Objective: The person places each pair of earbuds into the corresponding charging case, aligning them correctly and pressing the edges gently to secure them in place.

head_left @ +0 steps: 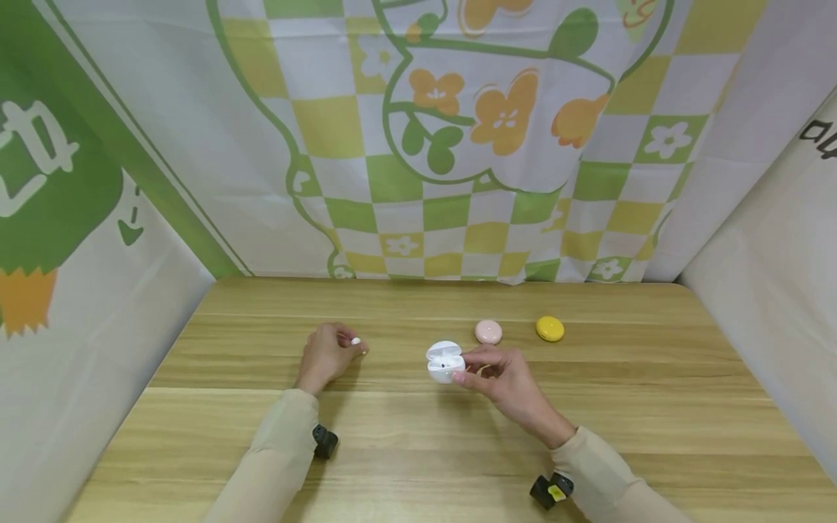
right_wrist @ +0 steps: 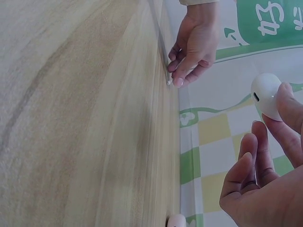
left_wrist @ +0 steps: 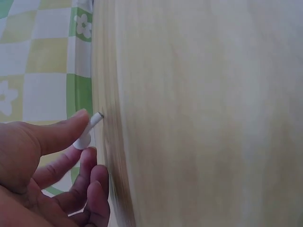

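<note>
My left hand (head_left: 327, 356) pinches a white wireless earbud (left_wrist: 84, 137) between thumb and fingertips, its stem pointing out past the thumb in the left wrist view. To the right, my right hand (head_left: 506, 378) holds a white earbud charging case (head_left: 445, 372) by its side, thumb in front and fingers behind. The case lid (head_left: 444, 349) stands raised, and a dark spot shows inside the case. From the right wrist view, the rounded case (right_wrist: 266, 96) shows a small dark port slot. A wide gap of table separates the two hands.
Behind the right hand, a pink round case (head_left: 487, 332) and a yellow round case (head_left: 550, 329) lie on the wooden table (head_left: 405, 450). A patterned cloth (head_left: 458, 218) hangs along the table's back edge, with cloth walls on both sides.
</note>
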A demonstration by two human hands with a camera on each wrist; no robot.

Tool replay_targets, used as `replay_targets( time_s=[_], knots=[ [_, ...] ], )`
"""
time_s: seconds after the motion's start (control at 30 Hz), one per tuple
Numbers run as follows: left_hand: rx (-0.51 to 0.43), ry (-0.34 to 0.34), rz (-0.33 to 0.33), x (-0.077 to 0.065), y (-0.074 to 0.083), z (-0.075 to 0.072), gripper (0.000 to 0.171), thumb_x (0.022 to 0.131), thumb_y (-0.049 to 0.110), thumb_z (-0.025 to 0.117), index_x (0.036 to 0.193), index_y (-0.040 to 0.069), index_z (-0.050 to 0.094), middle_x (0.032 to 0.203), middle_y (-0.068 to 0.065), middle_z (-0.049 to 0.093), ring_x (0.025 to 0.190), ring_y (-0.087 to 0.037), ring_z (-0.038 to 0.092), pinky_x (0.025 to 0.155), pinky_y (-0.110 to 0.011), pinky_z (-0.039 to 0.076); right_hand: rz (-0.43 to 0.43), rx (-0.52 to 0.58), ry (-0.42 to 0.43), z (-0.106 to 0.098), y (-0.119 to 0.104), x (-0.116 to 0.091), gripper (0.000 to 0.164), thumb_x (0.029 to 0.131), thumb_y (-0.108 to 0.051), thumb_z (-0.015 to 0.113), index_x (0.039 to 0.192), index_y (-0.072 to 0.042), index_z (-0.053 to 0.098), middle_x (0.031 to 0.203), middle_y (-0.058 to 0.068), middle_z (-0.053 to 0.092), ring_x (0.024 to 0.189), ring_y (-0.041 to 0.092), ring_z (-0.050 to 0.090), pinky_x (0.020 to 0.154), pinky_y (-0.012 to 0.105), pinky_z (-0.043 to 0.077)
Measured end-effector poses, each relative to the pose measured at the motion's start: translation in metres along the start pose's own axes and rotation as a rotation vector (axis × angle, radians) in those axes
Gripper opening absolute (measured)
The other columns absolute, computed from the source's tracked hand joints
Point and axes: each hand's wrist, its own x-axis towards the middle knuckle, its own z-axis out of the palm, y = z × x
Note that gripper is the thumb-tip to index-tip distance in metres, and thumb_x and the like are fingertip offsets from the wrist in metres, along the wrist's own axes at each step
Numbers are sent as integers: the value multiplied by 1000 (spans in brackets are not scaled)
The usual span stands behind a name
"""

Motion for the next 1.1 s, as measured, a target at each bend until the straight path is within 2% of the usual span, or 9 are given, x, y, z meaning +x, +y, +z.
replay_targets(
  time_s=[0.17,0.4,0.63,0.83,1.1],
  knots=[
    [19,-1,38,0,0,2,23,90,18,79,103,1,71,94,-11,71,85,-26,66,75,-46,53,-15,-3,-1,0,1,0,18,85,-4,81,103,1,79,100,10,72,83,13,60,67,22,47],
    [-4,4,56,2,4,3,20,89,18,80,101,3,72,89,-6,70,82,-22,65,73,-43,51,3,-2,-3,0,0,0,19,85,-6,81,103,-1,79,101,8,73,83,13,59,67,22,47],
    [-39,-1,143,0,12,2,20,91,15,78,104,1,74,87,-6,69,82,-21,65,75,-40,54,12,-13,-5,-1,-1,0,18,85,-6,81,103,-2,79,102,7,73,82,13,58,67,22,46],
    [-80,2,232,-5,22,0,21,91,14,78,106,0,75,89,-7,69,82,-22,64,77,-40,55,26,-11,-9,-1,-2,0,18,86,-8,81,104,-3,79,104,7,73,84,15,58,69,23,47],
    [-169,19,294,-15,43,-3,18,91,15,78,103,1,75,88,-6,69,83,-21,65,74,-36,55,19,-5,-3,0,-4,0,19,86,-7,81,105,-3,79,102,7,73,82,14,57,68,22,46]
  ],
)
